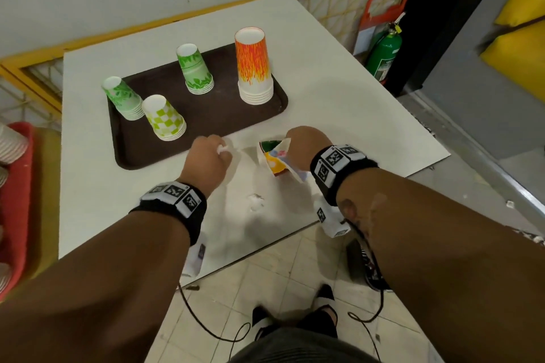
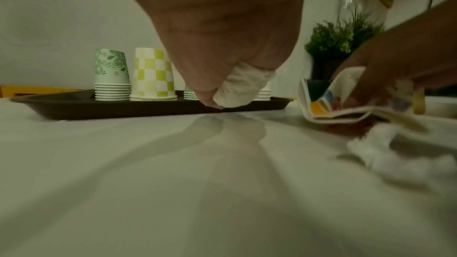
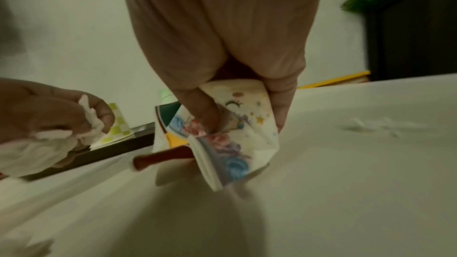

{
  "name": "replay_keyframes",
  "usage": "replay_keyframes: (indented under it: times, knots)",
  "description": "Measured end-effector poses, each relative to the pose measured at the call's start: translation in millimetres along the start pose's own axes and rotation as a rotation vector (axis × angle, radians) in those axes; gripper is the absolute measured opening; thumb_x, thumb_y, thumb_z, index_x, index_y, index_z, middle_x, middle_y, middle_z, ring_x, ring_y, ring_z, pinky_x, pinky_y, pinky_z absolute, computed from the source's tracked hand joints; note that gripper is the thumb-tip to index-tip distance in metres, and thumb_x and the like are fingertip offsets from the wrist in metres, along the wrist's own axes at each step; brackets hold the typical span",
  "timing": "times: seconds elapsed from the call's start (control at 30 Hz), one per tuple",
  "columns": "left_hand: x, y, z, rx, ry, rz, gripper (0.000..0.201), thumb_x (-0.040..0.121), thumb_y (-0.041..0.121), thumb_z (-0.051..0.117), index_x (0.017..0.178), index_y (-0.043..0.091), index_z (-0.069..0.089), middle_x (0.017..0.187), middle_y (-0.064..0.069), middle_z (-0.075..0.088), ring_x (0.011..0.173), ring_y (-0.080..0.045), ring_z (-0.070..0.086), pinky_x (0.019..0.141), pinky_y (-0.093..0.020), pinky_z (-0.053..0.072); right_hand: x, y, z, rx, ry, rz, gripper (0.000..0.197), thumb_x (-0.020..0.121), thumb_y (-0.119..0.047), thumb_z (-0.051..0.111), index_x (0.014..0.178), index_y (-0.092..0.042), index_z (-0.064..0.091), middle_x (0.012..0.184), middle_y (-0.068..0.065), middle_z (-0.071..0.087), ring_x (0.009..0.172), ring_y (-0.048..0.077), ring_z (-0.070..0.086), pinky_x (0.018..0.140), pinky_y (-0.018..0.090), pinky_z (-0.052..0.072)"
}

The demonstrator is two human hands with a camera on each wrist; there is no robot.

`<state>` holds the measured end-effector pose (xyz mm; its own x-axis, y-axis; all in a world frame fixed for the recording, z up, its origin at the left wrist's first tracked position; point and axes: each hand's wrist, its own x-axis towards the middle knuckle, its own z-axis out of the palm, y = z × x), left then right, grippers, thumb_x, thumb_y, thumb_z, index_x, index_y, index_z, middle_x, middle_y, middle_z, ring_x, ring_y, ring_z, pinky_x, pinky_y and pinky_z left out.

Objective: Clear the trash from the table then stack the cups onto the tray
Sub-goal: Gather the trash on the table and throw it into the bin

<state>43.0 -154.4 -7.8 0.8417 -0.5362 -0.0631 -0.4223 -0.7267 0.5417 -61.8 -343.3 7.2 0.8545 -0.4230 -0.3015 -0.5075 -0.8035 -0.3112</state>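
Observation:
My left hand (image 1: 211,153) is curled round a crumpled white tissue (image 2: 241,89) just in front of the brown tray (image 1: 206,118). My right hand (image 1: 300,141) pinches crushed, colourfully printed paper cups (image 3: 232,136) low over the white table (image 1: 354,115). Another white tissue wad (image 1: 256,202) lies loose on the table between my wrists. On the tray stand upside-down cup stacks: a green leaf stack (image 1: 124,98), a lime checkered stack (image 1: 165,118), a second green stack (image 1: 196,69) and a tall orange flame stack (image 1: 254,66).
The table's near edge (image 1: 250,256) runs just below my wrists, with tiled floor beneath. A red bin with more cups (image 1: 13,185) sits at the left. A green fire extinguisher (image 1: 385,53) stands beyond the table's right side.

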Motion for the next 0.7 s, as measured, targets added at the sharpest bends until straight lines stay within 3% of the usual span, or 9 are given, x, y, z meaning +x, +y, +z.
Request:
replay_keyframes:
  times: [0.1,0.17,0.27,0.37,0.43,0.53,0.63,0.7]
  knots:
    - [8.1,28.9,-4.1,-0.165,0.083,0.006,0.029,0.085,0.024,0.049,0.097,0.003,0.065,0.09,-0.017,0.064,0.081,-0.03,0.057,0.069,-0.026,0.035,-5.2,20.6,-4.8,0.135,0.035,0.108,0.027,0.086,-0.038,0.065,0.096,-0.013,0.063,0.108,0.012,0.068,0.104,0.03,0.064,0.081,0.031,0.045]
    - [9.7,62.8,-2.2,-0.241,0.085,0.034,0.019,0.091,0.018,0.049,0.094,0.006,0.063,0.086,-0.01,0.062,0.079,-0.026,0.056,0.067,-0.029,0.039,-10.4,44.4,-12.4,0.468,0.076,0.209,0.022,0.084,-0.031,0.066,0.086,-0.009,0.063,0.086,0.013,0.065,0.081,0.03,0.062,0.07,0.031,0.042]
    - [11.9,121.7,18.6,-0.38,-0.004,0.11,0.015,0.092,0.021,0.049,0.092,0.014,0.061,0.086,-0.009,0.063,0.082,-0.027,0.06,0.077,-0.04,0.05,-32.6,93.9,-33.0,1.13,0.236,0.402,0.039,0.071,-0.028,0.073,0.104,-0.008,0.069,0.083,0.01,0.067,0.073,0.027,0.064,0.072,0.035,0.054]
    - [6.1,188.4,55.9,-0.462,-0.194,0.19,0.016,0.084,0.028,0.047,0.084,0.02,0.061,0.08,-0.003,0.061,0.08,-0.026,0.059,0.079,-0.044,0.052,-69.9,154.2,-50.0,1.52,0.376,0.548,0.034,0.081,-0.011,0.072,0.113,-0.003,0.063,0.073,0.012,0.06,0.053,0.022,0.059,0.058,0.031,0.053]
    - [-2.6,231.8,87.6,-0.425,-0.338,0.262,0.024,0.08,0.032,0.045,0.089,0.017,0.062,0.081,-0.003,0.061,0.084,-0.031,0.061,0.081,-0.046,0.053,-95.5,196.2,-50.7,1.655,0.477,0.625,0.027,0.085,-0.003,0.067,0.112,-0.001,0.062,0.078,0.015,0.063,0.056,0.023,0.063,0.056,0.033,0.056]
    - [-20.0,290.0,148.8,-0.316,-0.526,0.342,0.025,0.086,0.026,0.047,0.1,0.014,0.063,0.094,-0.008,0.063,0.093,-0.033,0.06,0.082,-0.041,0.05,-134.2,254.9,-35.6,1.775,0.604,0.772,0.009,0.088,0.0,0.062,0.097,-0.002,0.063,0.088,0.015,0.067,0.081,0.029,0.063,0.079,0.047,0.056]
    - [-34.9,329.7,217.7,-0.2,-0.653,0.373,0.023,0.092,0.021,0.049,0.107,0.01,0.062,0.108,-0.014,0.064,0.099,-0.032,0.058,0.082,-0.036,0.045,-165.3,303.3,-8.0,1.754,0.625,0.945,0.006,0.088,0.0,0.064,0.09,-0.005,0.06,0.082,0.014,0.063,0.075,0.029,0.062,0.074,0.048,0.056]
    - [-41.8,346.0,261.7,-0.15,-0.725,0.345,0.028,0.093,0.023,0.049,0.116,0.013,0.061,0.12,-0.014,0.062,0.108,-0.031,0.057,0.09,-0.034,0.044,-178.3,336.6,20.6,1.731,0.608,1.051,0.008,0.085,0.0,0.067,0.089,-0.005,0.062,0.085,0.018,0.065,0.074,0.03,0.063,0.077,0.05,0.058]
